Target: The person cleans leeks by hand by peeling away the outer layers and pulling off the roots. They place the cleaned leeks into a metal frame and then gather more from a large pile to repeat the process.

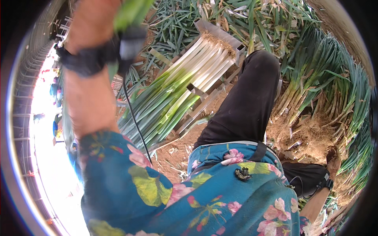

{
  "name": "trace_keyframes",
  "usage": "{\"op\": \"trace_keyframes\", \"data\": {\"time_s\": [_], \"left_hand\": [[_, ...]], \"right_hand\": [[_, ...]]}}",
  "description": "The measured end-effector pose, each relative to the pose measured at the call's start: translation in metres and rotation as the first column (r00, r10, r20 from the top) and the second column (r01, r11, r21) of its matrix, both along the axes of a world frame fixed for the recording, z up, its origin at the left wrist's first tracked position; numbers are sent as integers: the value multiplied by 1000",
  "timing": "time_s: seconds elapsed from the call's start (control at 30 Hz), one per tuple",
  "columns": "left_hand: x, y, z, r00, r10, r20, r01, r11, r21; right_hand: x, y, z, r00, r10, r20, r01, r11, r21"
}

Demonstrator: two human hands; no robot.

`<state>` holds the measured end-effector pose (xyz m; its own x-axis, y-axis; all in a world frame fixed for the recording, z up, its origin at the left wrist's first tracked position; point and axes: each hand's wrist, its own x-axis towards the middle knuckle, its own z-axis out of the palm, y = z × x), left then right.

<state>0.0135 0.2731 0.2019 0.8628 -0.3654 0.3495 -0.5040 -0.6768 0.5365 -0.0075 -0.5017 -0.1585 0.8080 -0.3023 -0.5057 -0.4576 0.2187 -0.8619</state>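
One row of white-stemmed leeks [189, 80] lies in the metal rack [215, 30], seemingly done | brown-stemmed heap [301, 88] at right looks left to do | left hand [93, 24], blurred beside green leaves [133, 13]: grip unclear | right hand [334, 160] at heap's roots [313, 137]: cannot tell grip

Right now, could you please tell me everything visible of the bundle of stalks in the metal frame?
The bundle of stalks lies slantwise in the metal frame, roughly parallel: fibrous tan roots beside the end plate at upper right, smooth-looking white stems, then long green leaves toward lower left. No tie shows.
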Motion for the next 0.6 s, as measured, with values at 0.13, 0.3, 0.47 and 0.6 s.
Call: {"op": "trace_keyframes", "data": {"time_s": [0.13,0.3,0.47,0.6], "left_hand": [[-12,48,-120,790,536,-298,-377,808,453],[-73,79,-231,408,475,-780,-561,804,196],[-100,83,-291,307,304,-902,-597,799,66],[-123,93,-336,359,327,-874,-613,789,43]], "right_hand": [[-16,4,8,998,31,59,-27,997,-78],[-23,5,16,1000,0,19,0,1000,-5],[-25,2,15,1000,-7,-17,7,1000,6],[-24,4,13,999,44,20,-46,997,62]]}}
